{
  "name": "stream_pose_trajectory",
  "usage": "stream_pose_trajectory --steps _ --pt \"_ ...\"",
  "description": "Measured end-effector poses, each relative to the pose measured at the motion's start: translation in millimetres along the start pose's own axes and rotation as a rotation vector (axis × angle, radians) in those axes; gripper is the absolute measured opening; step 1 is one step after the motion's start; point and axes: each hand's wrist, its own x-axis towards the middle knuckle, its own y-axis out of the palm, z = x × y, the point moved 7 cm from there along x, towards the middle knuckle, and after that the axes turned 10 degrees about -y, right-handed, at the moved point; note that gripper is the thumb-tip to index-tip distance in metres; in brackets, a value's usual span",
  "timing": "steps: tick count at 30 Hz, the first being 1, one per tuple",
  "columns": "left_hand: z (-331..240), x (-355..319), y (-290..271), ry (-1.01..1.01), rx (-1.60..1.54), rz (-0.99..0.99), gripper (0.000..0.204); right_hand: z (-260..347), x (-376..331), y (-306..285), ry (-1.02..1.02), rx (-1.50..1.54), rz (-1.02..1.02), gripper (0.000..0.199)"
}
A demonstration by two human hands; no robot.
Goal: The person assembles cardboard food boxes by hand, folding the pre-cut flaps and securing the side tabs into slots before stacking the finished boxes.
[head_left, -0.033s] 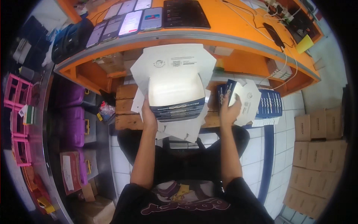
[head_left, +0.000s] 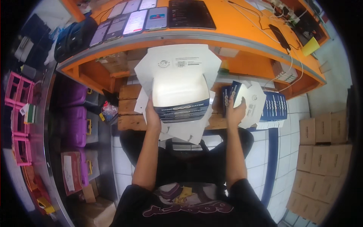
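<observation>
In front of me stands a nested stack of white paper food boxes with dark blue printed sides, the top one folded open with its lid flap raised. My left hand is closed on the stack's left side. To the right, my right hand grips another paper food box, white inside with a blue side wall, fingers on its near left edge. More blue and white cartons lie flat just beyond and beside it. Beneath the stack, loose white card flaps stick out over a wooden slatted surface.
An orange table with a metal edge spans the far side, carrying several phones, a tablet and cables. Brown cartons are piled at the right. Purple bins and pink racks line the left.
The whole view has shifted very slightly. Both hands keep their holds on the boxes, with no clear movement of the boxes themselves.
</observation>
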Motion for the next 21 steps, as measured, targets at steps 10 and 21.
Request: stream_pose_trajectory --steps 10,21 --pt "-19.5 -12.6 1.2 0.054 0.142 -0.049 0.058 -12.0 12.8 -3.2 -0.029 0.413 -0.061 0.031" --pt "-121.3 -49.4 47.0 0.459 0.556 -0.114 0.057 229.0 -1.4 -105.1 -1.178 0.030 0.136 0.045"
